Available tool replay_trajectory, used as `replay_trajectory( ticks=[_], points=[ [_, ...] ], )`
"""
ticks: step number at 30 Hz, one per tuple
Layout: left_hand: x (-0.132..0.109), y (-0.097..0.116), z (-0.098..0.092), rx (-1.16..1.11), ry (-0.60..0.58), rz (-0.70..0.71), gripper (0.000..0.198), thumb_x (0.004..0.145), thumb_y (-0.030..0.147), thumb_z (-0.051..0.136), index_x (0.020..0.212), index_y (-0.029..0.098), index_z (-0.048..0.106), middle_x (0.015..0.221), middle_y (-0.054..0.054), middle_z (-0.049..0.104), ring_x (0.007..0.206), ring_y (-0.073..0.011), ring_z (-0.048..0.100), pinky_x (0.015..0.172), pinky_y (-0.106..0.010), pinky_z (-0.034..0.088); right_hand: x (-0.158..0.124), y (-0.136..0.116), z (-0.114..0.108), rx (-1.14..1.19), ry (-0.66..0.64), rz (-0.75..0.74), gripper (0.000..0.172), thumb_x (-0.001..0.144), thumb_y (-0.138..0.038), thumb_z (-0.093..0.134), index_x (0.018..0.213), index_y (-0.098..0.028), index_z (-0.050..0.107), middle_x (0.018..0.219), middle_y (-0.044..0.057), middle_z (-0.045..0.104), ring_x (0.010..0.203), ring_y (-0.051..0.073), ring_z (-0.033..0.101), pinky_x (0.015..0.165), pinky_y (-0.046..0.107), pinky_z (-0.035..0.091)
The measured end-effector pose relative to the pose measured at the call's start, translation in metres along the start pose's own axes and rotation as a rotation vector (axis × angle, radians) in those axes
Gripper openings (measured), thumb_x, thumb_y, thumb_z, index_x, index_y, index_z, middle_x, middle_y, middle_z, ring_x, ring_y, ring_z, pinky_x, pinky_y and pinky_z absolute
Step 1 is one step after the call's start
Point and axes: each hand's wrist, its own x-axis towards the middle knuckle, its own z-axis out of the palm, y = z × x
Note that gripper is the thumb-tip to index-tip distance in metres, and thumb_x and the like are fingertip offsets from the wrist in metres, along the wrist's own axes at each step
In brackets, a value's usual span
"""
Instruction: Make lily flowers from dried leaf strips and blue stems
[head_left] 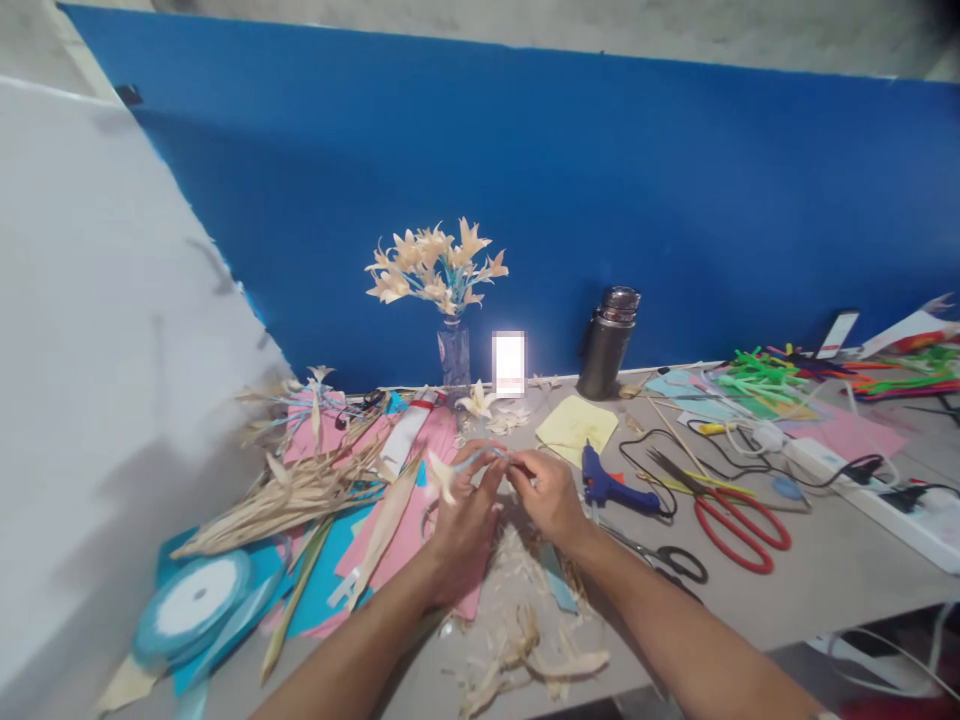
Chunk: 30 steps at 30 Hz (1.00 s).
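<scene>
Cream flwr (442,478) by L hand (466,508), blue stem (474,460) pinched w/ R hand (551,492) too

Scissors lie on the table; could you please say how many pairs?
2: red-handled scissors right of the glue gun, and black-handled scissors nearer the camera. More may be hidden.

Blue stem (474,459): far end hidden at the fingertips of left hand (466,510) and right hand (549,492); exact contact too small to resolve. Bright panel (510,364), table's (817,560) back edge: pixelated, unreadable. Power strip (885,505), right side: cut off by frame.
</scene>
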Motion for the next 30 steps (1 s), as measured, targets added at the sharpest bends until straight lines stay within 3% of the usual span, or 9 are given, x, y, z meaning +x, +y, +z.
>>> replay_trajectory(
  ticks=[8,17,24,27,30],
  points=[
    [0.005,0.016,-0.005,-0.083,0.012,0.028,0.016,0.087,0.032,0.06,0.082,0.018,0.065,0.082,-0.002,0.067,0.079,-0.0162,0.062,0.076,-0.027,0.05,-0.001,-0.004,-0.004,0.052,-0.085,-0.009,0.021,0.098,-0.023,0.052,0.099,-0.02,0.072,0.079,0.005,0.074,0.072,0.018,0.069,0.069,0.027,0.051],
    [0.014,0.016,-0.014,0.104,0.036,0.044,0.024,0.087,0.037,0.058,0.071,0.02,0.063,0.069,-0.001,0.065,0.068,-0.0164,0.06,0.068,-0.027,0.046,-0.002,-0.004,-0.007,-0.021,-0.19,-0.044,0.025,0.098,-0.022,0.049,0.104,-0.021,0.073,0.088,0.006,0.077,0.075,0.018,0.069,0.072,0.028,0.049],
    [0.013,0.023,-0.016,0.16,-0.02,0.045,0.026,0.089,0.032,0.053,0.069,0.02,0.065,0.065,0.001,0.057,0.066,-0.0153,0.054,0.064,-0.026,0.044,0.002,0.003,-0.007,-0.055,-0.193,-0.046,0.023,0.097,-0.019,0.051,0.099,-0.021,0.074,0.086,0.006,0.076,0.077,0.02,0.069,0.072,0.029,0.049],
    [0.012,0.017,-0.016,0.101,-0.041,0.061,0.023,0.09,0.034,0.054,0.078,0.019,0.068,0.076,-0.001,0.066,0.074,-0.0164,0.061,0.072,-0.028,0.049,0.002,0.005,-0.006,-0.037,-0.136,-0.033,0.021,0.096,-0.019,0.054,0.098,-0.021,0.074,0.089,0.007,0.077,0.08,0.021,0.07,0.074,0.03,0.05],
    [0.011,0.007,-0.015,0.011,-0.13,0.027,0.027,0.091,0.038,0.056,0.109,0.02,0.066,0.107,-0.007,0.071,0.091,-0.0192,0.066,0.08,-0.032,0.053,0.003,0.006,-0.004,0.033,0.003,0.029,0.019,0.094,-0.02,0.056,0.096,-0.021,0.075,0.084,0.006,0.076,0.076,0.02,0.07,0.073,0.03,0.052]
  ],
)
